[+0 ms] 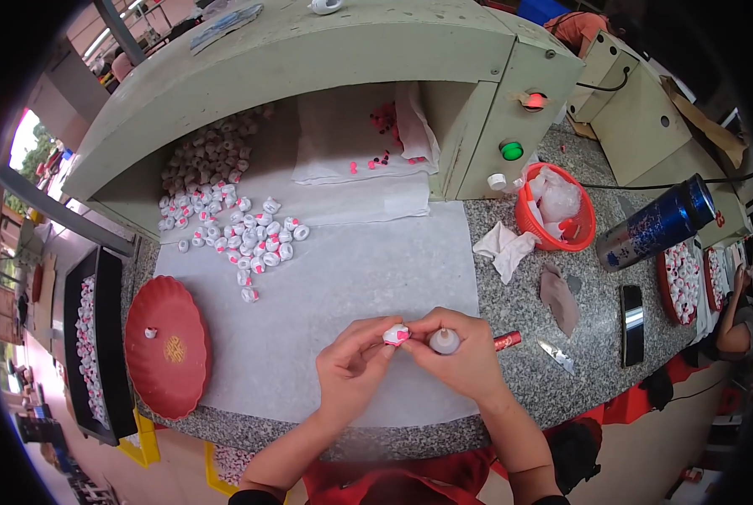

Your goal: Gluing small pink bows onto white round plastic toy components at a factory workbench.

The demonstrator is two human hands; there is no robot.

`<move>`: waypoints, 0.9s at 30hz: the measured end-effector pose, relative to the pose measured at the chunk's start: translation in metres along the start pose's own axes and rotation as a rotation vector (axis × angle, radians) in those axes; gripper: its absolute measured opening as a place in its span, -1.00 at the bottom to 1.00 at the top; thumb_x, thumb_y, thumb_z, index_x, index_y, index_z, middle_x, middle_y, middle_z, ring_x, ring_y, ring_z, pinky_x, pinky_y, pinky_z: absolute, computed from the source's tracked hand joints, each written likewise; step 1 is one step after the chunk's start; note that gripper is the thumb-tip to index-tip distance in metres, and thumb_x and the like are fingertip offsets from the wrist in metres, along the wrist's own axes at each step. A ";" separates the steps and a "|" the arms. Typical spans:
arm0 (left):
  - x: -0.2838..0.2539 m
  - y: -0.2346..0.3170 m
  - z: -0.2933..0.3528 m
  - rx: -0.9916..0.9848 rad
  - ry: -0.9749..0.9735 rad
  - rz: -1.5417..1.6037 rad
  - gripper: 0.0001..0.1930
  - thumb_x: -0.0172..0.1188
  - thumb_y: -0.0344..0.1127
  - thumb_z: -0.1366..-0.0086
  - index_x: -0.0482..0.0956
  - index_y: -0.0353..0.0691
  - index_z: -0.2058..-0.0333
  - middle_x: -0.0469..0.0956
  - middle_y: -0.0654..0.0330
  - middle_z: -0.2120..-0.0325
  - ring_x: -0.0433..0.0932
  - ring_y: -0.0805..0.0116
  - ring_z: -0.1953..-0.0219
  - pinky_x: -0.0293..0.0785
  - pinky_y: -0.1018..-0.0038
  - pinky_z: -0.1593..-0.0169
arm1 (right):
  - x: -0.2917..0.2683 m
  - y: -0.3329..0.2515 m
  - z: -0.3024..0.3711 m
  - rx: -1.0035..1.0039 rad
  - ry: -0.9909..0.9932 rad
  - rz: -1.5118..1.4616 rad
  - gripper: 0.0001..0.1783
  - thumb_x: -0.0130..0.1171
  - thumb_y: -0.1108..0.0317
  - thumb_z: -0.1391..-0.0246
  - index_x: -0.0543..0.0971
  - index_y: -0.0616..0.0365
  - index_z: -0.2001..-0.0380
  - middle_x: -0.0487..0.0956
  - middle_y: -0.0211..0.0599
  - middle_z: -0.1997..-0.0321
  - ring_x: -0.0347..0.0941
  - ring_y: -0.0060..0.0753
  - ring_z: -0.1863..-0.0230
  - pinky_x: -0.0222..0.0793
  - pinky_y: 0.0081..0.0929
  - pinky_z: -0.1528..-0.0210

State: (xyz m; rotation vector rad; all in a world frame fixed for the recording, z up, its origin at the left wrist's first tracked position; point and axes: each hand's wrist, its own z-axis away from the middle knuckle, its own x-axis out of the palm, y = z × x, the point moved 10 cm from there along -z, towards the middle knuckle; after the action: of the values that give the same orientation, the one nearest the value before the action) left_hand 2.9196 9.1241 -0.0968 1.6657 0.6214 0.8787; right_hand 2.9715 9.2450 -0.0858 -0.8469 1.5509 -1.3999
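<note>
Close to the front of the paper-covered bench, my left hand [349, 364] pinches a small white figure [395, 335] with a pink patch between thumb and fingertips. My right hand [465, 358] curls around a small pale squeeze bottle [445, 341], its nozzle end facing up. The right fingertips meet the figure's right side; whether they grip it is hard to tell. Beyond my hands, a heap of similar white-and-pink figures [259, 240] spreads from under the hood. To the left sits a red scalloped dish [168, 383] holding one figure and some small yellow bits.
A greenish metal hood [326, 61] arches over the back. At right stand an orange basket [585, 240] with plastic bags, a blue tumbler [654, 223], a phone [632, 324], a blade [556, 357] and a red tube [507, 340]. A black tray [122, 337] of figures flanks the left edge.
</note>
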 end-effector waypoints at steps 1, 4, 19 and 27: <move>0.000 0.000 0.000 -0.001 0.007 0.000 -0.69 -0.03 -0.70 -0.09 0.43 -0.41 0.15 0.41 0.02 0.16 0.44 0.33 0.12 0.39 0.49 0.07 | 0.000 0.001 0.000 0.003 -0.001 0.004 -0.88 0.23 0.56 0.23 0.55 0.25 0.50 0.53 -0.42 0.53 0.40 -0.73 0.45 0.31 -0.74 0.39; -0.001 -0.003 0.000 -0.026 -0.008 0.020 -0.66 -0.03 -0.73 -0.07 0.44 -0.39 0.14 0.39 0.04 0.14 0.41 0.31 0.07 0.38 0.47 0.00 | 0.000 0.001 0.000 0.003 -0.005 0.010 -0.88 0.23 0.55 0.23 0.55 0.25 0.50 0.53 -0.43 0.54 0.39 -0.74 0.46 0.31 -0.74 0.39; -0.004 -0.007 -0.002 -0.056 -0.018 0.038 -0.62 -0.03 -0.79 0.00 0.46 -0.38 0.16 0.39 0.02 0.14 0.42 0.29 0.07 0.39 0.46 -0.02 | 0.004 0.007 0.000 0.032 -0.021 0.004 -0.89 0.22 0.57 0.23 0.53 0.25 0.51 0.53 -0.43 0.53 0.40 -0.73 0.44 0.32 -0.73 0.37; -0.004 -0.006 -0.002 -0.052 -0.012 0.017 -0.63 -0.03 -0.78 0.00 0.46 -0.39 0.17 0.40 0.02 0.15 0.43 0.30 0.10 0.40 0.49 0.02 | 0.004 0.009 0.000 0.034 -0.028 -0.007 -0.88 0.22 0.57 0.24 0.52 0.25 0.51 0.54 -0.42 0.52 0.41 -0.73 0.43 0.32 -0.73 0.36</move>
State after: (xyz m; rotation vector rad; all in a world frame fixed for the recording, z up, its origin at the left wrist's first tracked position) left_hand 2.9158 9.1236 -0.1029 1.6304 0.5722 0.8893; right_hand 2.9701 9.2425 -0.0953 -0.8487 1.5001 -1.4102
